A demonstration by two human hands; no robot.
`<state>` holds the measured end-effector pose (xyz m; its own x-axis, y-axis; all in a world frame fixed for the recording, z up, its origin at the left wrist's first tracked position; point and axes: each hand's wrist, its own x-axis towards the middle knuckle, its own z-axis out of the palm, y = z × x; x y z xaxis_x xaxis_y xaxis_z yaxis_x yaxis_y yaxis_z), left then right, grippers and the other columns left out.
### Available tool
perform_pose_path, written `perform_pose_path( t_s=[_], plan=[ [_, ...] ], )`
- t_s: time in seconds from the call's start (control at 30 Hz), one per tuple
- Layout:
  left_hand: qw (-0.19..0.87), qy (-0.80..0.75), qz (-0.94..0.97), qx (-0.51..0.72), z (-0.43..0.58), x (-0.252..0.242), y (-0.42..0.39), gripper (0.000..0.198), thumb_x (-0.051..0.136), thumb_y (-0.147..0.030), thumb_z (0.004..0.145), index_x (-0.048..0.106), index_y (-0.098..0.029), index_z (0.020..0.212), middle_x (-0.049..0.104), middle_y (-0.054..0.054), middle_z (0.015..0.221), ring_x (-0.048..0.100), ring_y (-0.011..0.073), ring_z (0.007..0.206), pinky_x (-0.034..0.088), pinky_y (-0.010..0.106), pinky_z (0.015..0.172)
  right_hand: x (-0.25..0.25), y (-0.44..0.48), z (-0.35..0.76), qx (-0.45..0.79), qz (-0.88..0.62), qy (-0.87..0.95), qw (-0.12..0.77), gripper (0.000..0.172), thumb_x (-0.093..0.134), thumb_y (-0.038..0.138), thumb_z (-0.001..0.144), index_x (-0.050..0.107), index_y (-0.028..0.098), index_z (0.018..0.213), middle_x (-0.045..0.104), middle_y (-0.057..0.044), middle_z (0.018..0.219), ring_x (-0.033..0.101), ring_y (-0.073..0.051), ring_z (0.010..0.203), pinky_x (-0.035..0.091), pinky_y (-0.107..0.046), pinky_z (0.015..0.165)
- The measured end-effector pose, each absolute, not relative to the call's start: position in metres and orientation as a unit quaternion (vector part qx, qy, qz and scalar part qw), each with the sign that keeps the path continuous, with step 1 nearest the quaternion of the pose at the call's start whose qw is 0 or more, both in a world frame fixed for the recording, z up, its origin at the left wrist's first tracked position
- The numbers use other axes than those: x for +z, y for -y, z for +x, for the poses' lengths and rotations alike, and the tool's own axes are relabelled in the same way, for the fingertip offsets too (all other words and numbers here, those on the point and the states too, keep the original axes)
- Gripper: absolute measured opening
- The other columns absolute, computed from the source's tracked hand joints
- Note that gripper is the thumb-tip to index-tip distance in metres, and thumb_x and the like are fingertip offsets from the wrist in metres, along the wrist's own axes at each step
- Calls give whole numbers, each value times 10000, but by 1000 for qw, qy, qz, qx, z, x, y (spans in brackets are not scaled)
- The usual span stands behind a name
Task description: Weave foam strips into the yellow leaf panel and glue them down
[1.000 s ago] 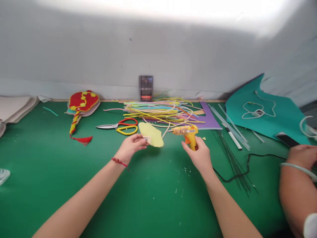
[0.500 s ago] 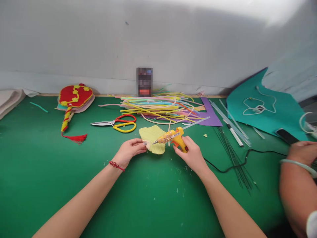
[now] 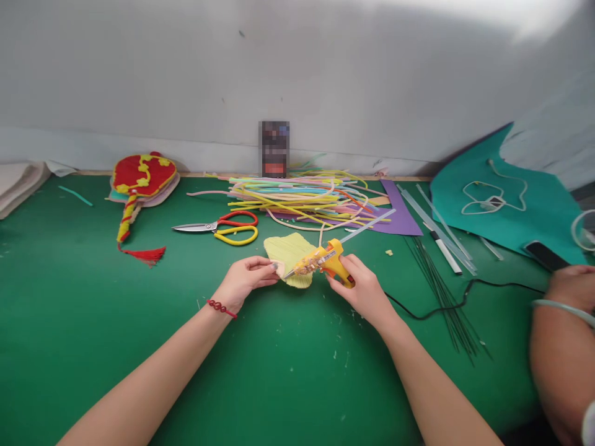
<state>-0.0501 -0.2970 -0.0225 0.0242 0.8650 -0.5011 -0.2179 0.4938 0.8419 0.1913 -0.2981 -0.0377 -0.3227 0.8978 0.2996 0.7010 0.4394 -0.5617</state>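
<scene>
In the head view my left hand (image 3: 244,282), with a red beaded bracelet at the wrist, pinches the lower left edge of a pale yellow-green ribbed piece (image 3: 283,246). A small pale pink bit (image 3: 281,269) shows at those fingertips. My right hand (image 3: 365,290) is wrapped round the handle of a yellow hot glue gun (image 3: 331,255). The gun's metal nozzle lies over the ribbed piece, close to the pink bit; whether it touches I cannot tell. A translucent glue stick (image 3: 369,225) juts from the gun's back end.
Beyond the hands lie scissors (image 3: 216,228), a heap of coloured pipe cleaners (image 3: 297,197) and a phone (image 3: 274,148). Left is a red fan (image 3: 145,176). Right are dark wires (image 3: 446,303), a black cord (image 3: 493,283), a teal sheet (image 3: 502,186) and another person's arm (image 3: 560,353).
The glue gun's nozzle has shifted slightly down and left over the ribbed piece. Both hands keep their grips. The whole view has shifted a little.
</scene>
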Motion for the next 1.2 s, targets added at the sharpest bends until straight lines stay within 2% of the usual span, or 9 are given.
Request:
perform_pose_path(
  t_s=[0.7, 1.2],
  plan=[
    [651, -571, 293, 404, -50, -22, 296, 188, 745, -162, 623, 619, -84, 740, 676, 56, 685, 650, 133, 631, 554, 257, 694, -37, 297, 195, 179, -486, 801, 300, 175, 491, 280, 845, 528, 192, 993, 486, -41, 836, 490, -143, 680, 443, -259, 624],
    [657, -563, 296, 404, -49, -22, 298, 248, 791, -202, 564, 635, -91, 723, 683, 63, 701, 654, 149, 638, 546, 321, 761, -34, 297, 196, 169, -508, 791, 296, 197, 479, 301, 845, 542, 192, 997, 472, -34, 799, 489, -151, 669, 439, -267, 615]
  ],
)
